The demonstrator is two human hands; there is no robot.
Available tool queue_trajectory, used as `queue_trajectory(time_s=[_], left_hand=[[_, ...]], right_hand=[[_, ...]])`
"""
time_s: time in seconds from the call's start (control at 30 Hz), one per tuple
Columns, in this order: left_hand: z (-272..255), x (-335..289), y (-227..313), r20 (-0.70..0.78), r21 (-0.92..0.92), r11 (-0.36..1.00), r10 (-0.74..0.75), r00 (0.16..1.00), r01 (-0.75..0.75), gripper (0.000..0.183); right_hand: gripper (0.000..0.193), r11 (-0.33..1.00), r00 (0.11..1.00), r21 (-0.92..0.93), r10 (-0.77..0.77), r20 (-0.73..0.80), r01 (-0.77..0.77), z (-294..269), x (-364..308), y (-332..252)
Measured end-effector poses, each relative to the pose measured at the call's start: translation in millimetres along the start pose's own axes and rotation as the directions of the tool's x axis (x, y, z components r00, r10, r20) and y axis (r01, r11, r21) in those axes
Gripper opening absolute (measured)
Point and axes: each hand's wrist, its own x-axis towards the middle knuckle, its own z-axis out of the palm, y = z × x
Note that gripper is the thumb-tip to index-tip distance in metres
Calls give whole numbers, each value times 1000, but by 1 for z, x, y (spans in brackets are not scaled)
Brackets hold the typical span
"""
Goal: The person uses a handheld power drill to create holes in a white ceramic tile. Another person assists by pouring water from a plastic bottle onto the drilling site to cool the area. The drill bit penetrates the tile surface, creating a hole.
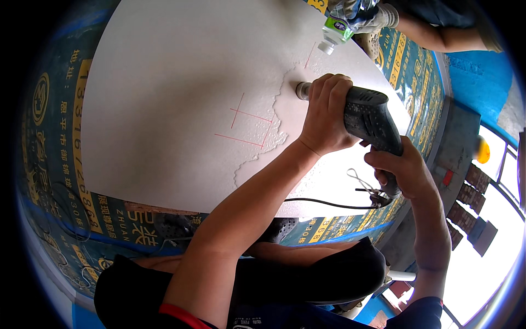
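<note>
A large pale tile slab (159, 126) lies before me, with red lines marked on it and a wet patch (274, 129) spreading over its surface. My left hand (329, 112) wraps round the front of a dark power drill (366, 112). Its handle is in the grip of my right hand (402, 167), fingers closed. The drill lies nearly sideways, its round metal core bit (302, 90) against the slab inside the wet area. A co-worker's gloved hand (375, 19) tilts a clear plastic bottle (335, 33), mouth down, just beyond the bit.
A black power cord (323, 203) runs from the drill handle across the slab. Printed green and yellow protective sheeting (55, 142) covers the floor around it. My knees and shoes are close to the slab's near edge. Stacked bricks (470, 197) stand at the right.
</note>
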Motion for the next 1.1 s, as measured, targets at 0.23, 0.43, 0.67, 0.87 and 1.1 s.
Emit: queue_trajectory(time_s=[0.23, 0.43, 0.67, 0.87, 1.1], left_hand=[[-1, 0, 1, -6, 10, 1000, -2, 1000, 2, 91], [-2, 2, 2, -9, 9, 1000, -2, 1000, 2, 91], [-2, 2, 1, -12, -7, 1000, -4, 1000, 4, 89], [-1, 5, 1, -2, 14, 1000, -1, 1000, 1, 96], [-1, 8, 3, 37, 8, 999, -37, 999, 36, 96]], right_hand=[[34, 1000, 1000, 5, 7, 12, -7, -1, 1, -1], [34, 1000, 1000, -3, 6, 13, -6, -1, 0, -2], [33, 999, 999, -21, 36, 5, -36, -1, 0, -4], [34, 999, 1000, 33, 30, 4, -30, -4, 2, -3], [34, 994, 999, 107, 33, 7, -33, -8, 3, -4]])
